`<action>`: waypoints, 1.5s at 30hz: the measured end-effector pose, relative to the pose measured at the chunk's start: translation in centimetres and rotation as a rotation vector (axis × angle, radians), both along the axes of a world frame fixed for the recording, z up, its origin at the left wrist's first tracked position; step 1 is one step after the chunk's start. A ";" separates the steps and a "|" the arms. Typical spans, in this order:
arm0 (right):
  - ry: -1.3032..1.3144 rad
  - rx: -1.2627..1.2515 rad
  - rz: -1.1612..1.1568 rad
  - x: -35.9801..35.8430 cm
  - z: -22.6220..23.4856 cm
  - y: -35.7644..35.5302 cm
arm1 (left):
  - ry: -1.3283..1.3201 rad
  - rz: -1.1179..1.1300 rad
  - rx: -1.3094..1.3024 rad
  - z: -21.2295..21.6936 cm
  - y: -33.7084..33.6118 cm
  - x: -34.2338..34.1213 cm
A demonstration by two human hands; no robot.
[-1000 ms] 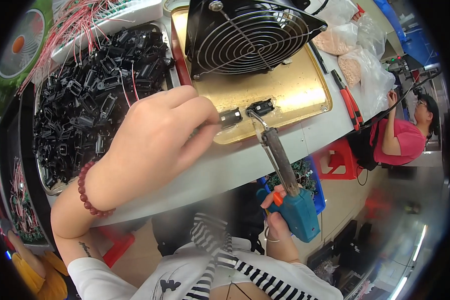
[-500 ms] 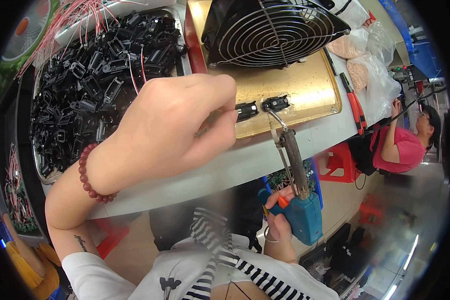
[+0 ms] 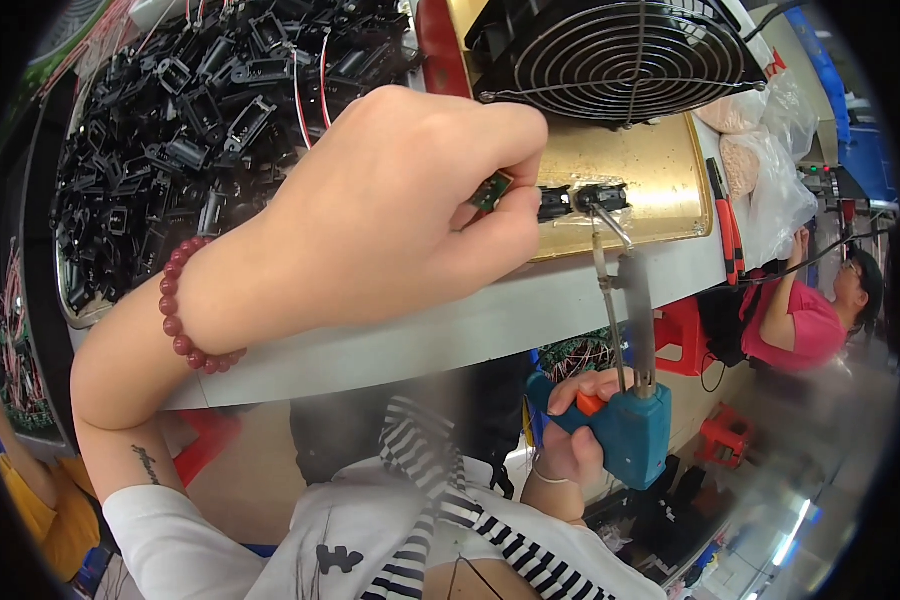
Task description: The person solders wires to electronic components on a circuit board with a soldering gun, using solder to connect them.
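My left hand (image 3: 420,200) is closed in a pinch above the gold tray. A small green circuit board (image 3: 492,190) shows in the loop of its thumb and forefinger; the rest is hidden. Right at those fingertips lies a black plastic housing (image 3: 554,203), and beside it a second black housing (image 3: 610,196) rests on the tray. Below the table edge, my right hand (image 3: 570,440) grips a teal soldering gun (image 3: 637,440) with an orange trigger. Its bent metal tip and thin feed tube reach up to the second housing's left end.
A black fan (image 3: 635,65) with a wire guard stands on the gold tray (image 3: 660,170). Left is a tray heaped with black housings (image 3: 170,160) and red-and-white wires. Red-handled pliers (image 3: 727,225) and bags (image 3: 765,170) lie right. A person in pink (image 3: 800,310) sits beyond.
The view has shifted, so the tray, fan and both housings appear farther right. My left hand has turned slightly, and the green board now shows inside it. The soldering tip remains at the second housing.
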State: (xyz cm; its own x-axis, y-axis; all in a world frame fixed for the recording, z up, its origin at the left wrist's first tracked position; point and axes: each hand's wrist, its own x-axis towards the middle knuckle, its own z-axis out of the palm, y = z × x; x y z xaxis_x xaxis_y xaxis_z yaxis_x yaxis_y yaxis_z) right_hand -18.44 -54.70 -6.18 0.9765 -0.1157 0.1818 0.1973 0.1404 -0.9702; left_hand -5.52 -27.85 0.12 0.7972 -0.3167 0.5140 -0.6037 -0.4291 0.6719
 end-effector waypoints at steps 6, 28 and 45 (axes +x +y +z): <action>-0.078 0.153 0.116 0.3 -0.5 0.1 | 0.022 -0.011 -0.034 -0.3 0.2 0.0; -0.102 0.210 0.172 0.9 -0.6 -0.6 | 0.082 0.045 -0.065 0.0 -0.4 -0.4; -0.120 0.246 0.214 1.1 -0.5 -0.6 | 0.170 -0.043 -0.251 1.0 -0.5 -0.6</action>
State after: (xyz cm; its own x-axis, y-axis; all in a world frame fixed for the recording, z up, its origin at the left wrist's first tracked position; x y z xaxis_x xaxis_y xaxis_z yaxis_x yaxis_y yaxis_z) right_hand -17.32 -55.27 -6.73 0.9568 0.0349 0.2886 0.2484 0.4179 -0.8739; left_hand -6.17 -28.39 1.07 0.8670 -0.2326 0.4406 -0.4875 -0.2134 0.8466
